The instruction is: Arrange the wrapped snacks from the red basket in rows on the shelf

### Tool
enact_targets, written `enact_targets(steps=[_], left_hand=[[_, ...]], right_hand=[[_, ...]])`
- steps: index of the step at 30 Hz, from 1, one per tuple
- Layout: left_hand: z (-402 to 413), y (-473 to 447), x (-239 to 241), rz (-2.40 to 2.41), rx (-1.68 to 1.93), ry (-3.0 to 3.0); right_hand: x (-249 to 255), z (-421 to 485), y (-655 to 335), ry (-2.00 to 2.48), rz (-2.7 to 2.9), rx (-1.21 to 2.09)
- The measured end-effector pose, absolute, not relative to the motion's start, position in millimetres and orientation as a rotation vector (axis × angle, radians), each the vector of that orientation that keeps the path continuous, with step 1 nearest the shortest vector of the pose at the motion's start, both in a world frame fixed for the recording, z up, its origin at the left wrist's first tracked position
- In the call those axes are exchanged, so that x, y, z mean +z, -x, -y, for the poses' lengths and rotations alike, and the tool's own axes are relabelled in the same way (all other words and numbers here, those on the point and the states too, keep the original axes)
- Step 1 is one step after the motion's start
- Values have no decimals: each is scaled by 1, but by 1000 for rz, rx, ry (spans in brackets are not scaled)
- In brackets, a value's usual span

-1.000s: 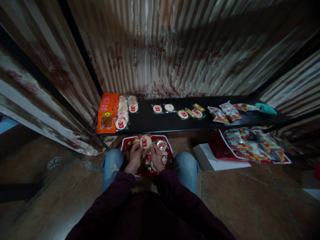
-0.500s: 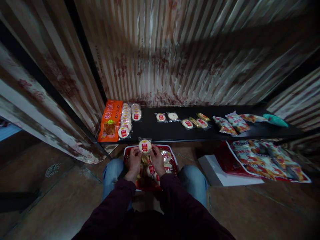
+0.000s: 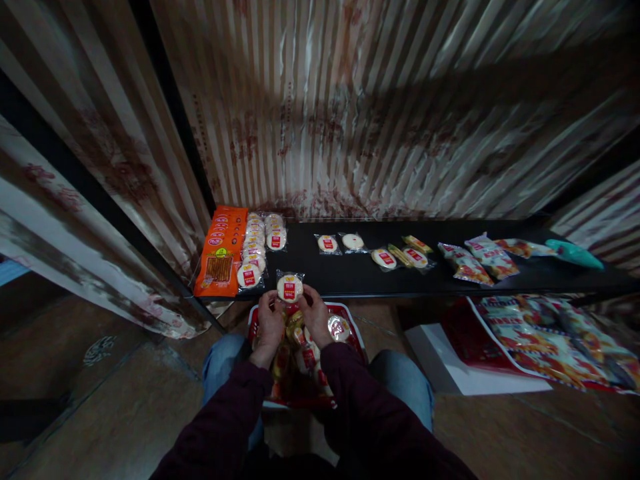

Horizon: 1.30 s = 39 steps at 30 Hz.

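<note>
Between my left hand (image 3: 270, 323) and my right hand (image 3: 316, 319) I hold a wrapped rice cracker (image 3: 290, 288), a round white one with a red label facing up. Both hands pinch its clear wrapper from the two sides, at the front edge of the black shelf (image 3: 345, 275). Below my hands, a red basket with a white rim (image 3: 356, 333) sits between my knees, holding more rice crackers (image 3: 306, 357) and some gold-wrapped snacks. On the shelf's left, overlapping rows of rice crackers (image 3: 254, 248) lie beside an orange snack bag (image 3: 220, 250).
Several single crackers (image 3: 328, 244) and gold-wrapped snacks lie mid-shelf. Farther right are printed snack bags (image 3: 465, 264) and a teal packet (image 3: 575, 254). A second red basket of snack bags (image 3: 530, 340) rests by a white box (image 3: 475, 367) on the floor. Black posts and striped curtains enclose the shelf.
The held cracker has come slightly closer to the shelf edge and now overlaps it in view. My head view has shifted a little; both hands keep their hold.
</note>
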<state>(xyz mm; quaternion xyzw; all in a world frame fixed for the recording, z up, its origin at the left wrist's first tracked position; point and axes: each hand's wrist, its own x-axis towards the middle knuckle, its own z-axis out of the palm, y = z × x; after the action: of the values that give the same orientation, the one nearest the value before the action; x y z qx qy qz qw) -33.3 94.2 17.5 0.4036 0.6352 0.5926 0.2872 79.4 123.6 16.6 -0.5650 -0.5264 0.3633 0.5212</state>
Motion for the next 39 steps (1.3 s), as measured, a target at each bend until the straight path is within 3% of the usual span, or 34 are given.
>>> enact_targets(steps=[39], left_hand=[[-176,38,14,-1854,1514,-1440]], right_hand=[[34,-222,-56,1595,1560,605]])
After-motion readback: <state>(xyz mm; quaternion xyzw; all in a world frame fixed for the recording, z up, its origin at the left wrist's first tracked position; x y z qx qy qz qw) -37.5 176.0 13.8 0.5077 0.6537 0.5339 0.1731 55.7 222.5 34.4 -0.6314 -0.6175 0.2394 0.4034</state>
